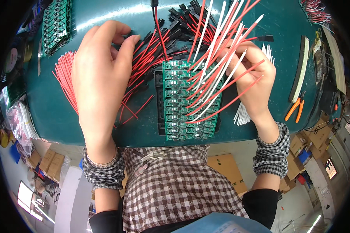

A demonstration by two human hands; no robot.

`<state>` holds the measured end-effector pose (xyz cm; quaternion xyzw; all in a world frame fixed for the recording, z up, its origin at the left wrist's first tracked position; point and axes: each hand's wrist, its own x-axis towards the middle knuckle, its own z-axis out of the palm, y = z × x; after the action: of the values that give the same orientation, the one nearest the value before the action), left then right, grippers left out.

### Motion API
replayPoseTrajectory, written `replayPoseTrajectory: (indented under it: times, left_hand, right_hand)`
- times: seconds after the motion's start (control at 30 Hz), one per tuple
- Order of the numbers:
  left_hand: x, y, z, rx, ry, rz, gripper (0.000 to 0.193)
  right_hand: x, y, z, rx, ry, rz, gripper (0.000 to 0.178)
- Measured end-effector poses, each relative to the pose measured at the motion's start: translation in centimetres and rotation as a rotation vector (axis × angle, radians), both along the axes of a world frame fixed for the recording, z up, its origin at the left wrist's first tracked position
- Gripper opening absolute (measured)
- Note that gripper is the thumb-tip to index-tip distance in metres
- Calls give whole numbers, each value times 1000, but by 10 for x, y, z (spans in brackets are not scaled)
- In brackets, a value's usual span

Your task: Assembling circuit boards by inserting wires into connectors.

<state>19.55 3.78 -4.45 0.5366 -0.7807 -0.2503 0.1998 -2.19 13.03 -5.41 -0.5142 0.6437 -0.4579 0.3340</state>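
A green circuit board panel (pixel 175 105) with rows of small parts lies before me. Red and white wires (pixel 210 89) rise from its right half and fan up and to the right. My right hand (pixel 256 73) is bent in behind these wires with its fingers closed; the wires cover its fingertips, so what they pinch cannot be made out. My left hand (pixel 103 66) hovers left of the panel, thumb and forefinger apart, and no object shows in it. Beside it lie red and black leads (pixel 147 58) with black plugs. A bundle of red wires (pixel 66 77) sticks out beyond its far side.
A dark holder (pixel 159 101) sits under the panel. A black-and-red cable (pixel 155 19) comes down to its top edge. White wires (pixel 243 114) lie by my right wrist. Orange-handled cutters (pixel 295 108) and a long strip (pixel 300 68) lie right; more boards (pixel 57 25) stand far left.
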Motion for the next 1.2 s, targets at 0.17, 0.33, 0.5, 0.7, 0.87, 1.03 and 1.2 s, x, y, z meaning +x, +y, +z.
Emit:
replayPoseTrajectory:
  times: [0.17,0.33,0.5,0.7,0.87,1.03,1.2]
  left_hand:
    - [1,2,3,-4,-3,2,13]
    - [1,14,6,-22,9,13,14]
    - [3,22,4,30,73,57,10]
    - [1,34,12,57,190,26,11]
    - [-9,50,16,185,287,-15,17]
    - [-10,53,15,227,261,-28,17]
    - [-11,53,14,224,261,-29,17]
  right_hand:
    - [-3,1,-8,-105,63,16,14]
    - [0,4,-1,-23,32,-4,13]
    - [-3,4,-4,-93,121,30,15]
    - [-3,4,-3,-143,172,15,16]
    - [1,-1,-11,-226,150,-4,17]
    - [4,2,-7,-218,251,-41,17]
    - [6,1,7,-185,426,-12,16]
